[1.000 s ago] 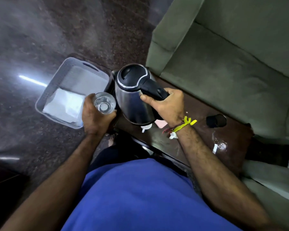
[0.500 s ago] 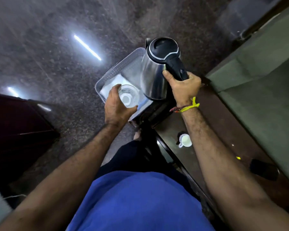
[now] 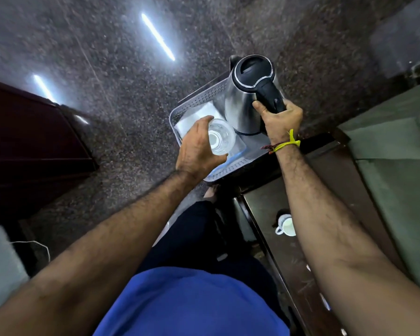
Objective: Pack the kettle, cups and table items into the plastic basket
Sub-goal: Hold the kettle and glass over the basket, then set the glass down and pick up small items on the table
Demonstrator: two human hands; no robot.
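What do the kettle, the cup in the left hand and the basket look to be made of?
Kettle: brushed steel body with dull reflections, black probably plastic lid and handle. Cup: clear glass, see-through. Basket: grey plastic, perforated walls, matte.

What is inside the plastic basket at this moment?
White folded paper or cloth lies on the plastic basket floor. The kettle and glass, both hand-held, cover the rest; whether they rest inside cannot be told.

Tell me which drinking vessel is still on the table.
The small white handled cup on the dark table; the clear glass is in the left hand.
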